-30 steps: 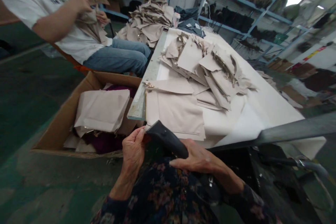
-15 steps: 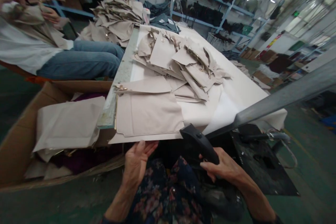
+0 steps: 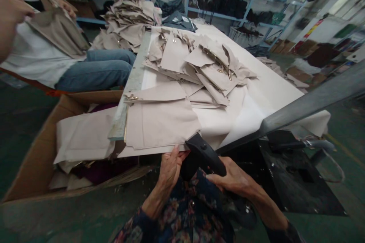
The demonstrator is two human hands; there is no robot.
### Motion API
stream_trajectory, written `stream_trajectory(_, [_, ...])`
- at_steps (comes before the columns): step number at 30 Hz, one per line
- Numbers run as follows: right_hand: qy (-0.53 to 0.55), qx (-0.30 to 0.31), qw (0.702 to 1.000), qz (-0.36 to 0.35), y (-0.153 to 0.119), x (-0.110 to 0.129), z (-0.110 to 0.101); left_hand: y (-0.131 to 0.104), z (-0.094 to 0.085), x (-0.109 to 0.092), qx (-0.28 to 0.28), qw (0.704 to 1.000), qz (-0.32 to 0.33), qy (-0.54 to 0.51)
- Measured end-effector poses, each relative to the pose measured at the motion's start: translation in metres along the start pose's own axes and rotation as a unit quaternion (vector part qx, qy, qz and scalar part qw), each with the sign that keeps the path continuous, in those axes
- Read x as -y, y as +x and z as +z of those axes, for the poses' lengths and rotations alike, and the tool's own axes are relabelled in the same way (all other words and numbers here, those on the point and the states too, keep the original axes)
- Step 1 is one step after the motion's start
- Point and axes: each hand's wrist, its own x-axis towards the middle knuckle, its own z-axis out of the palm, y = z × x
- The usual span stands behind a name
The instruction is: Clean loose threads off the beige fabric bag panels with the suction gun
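At the near edge of the table, a beige bag panel (image 3: 162,121) lies flat with its front edge overhanging. My left hand (image 3: 171,163) pinches that edge, thumb on top and fingers underneath. My right hand (image 3: 232,176) is wrapped around the handle of a black hand-held tool (image 3: 207,153), shaped like a clipper. Its wide flat head touches or nearly touches the panel's right front corner; the exact contact is hidden. A beige flap with a gold clasp (image 3: 131,97) lies at the panel's back edge.
Beige bag pieces (image 3: 173,55) with gold hardware are heaped behind the panel. On the left stands a cardboard box (image 3: 37,152) holding more pieces. A co-worker (image 3: 94,70) sits beyond it, handling beige material. A grey metal bar (image 3: 308,97) slants across the right, above a black plate (image 3: 302,182).
My left hand has slid right along the panel's edge, closer to the tool. The tool in my right hand has shifted left over the corner. The co-worker's hands have lifted their piece.
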Motion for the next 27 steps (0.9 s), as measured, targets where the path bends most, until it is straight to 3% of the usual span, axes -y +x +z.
stream_trajectory(6, [-0.023,-0.067,0.997,0.016,0.008,0.009,-0.006,-0.006,0.007,-0.001,0.01,1.0,-0.008,-0.019])
stream_trajectory(10, [-0.02,-0.048,0.998,0.039,-0.015,0.003,-0.014,-0.006,0.006,-0.002,0.005,0.999,-0.014,-0.031])
stream_trajectory(13, [-0.014,-0.026,0.999,0.044,-0.027,-0.007,-0.007,-0.004,0.003,-0.001,0.015,0.999,-0.013,-0.037])
stream_trajectory(17, [-0.038,-0.039,0.998,0.033,-0.021,-0.014,0.004,-0.004,-0.001,0.0,0.031,0.999,-0.003,-0.022])
stream_trajectory(20, [-0.054,-0.068,0.996,0.021,-0.013,-0.009,-0.002,-0.009,-0.007,0.002,0.02,1.0,0.007,0.012])
stream_trajectory(24, [-0.047,-0.066,0.996,0.029,-0.006,0.009,-0.016,-0.02,-0.014,0.021,0.007,0.997,-0.014,0.076])
stream_trajectory(27, [-0.06,-0.04,0.997,0.028,0.004,0.028,-0.018,-0.029,-0.021,0.042,0.04,0.986,-0.087,0.134])
